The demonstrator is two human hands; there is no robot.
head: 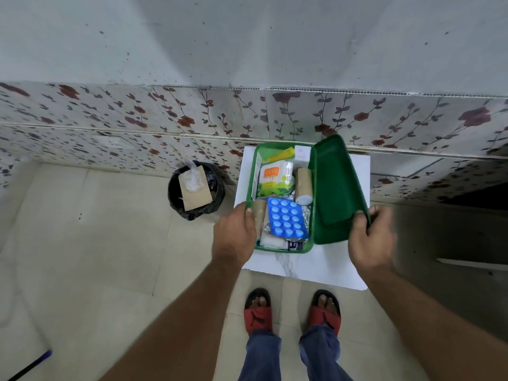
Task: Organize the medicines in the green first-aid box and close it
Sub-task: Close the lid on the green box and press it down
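The green first-aid box sits open on a small white table. Inside lie a blue blister pack, a cotton-bud packet, a tan bandage roll, a yellow tube and a small white box. The green lid stands raised on the right side. My left hand grips the box's left rim near its front corner. My right hand holds the lid's front right edge.
A black bin lined with a bag and holding cardboard and plastic stands on the floor left of the table. A floral tiled wall runs right behind the table. My feet in red slippers are below the table's front edge.
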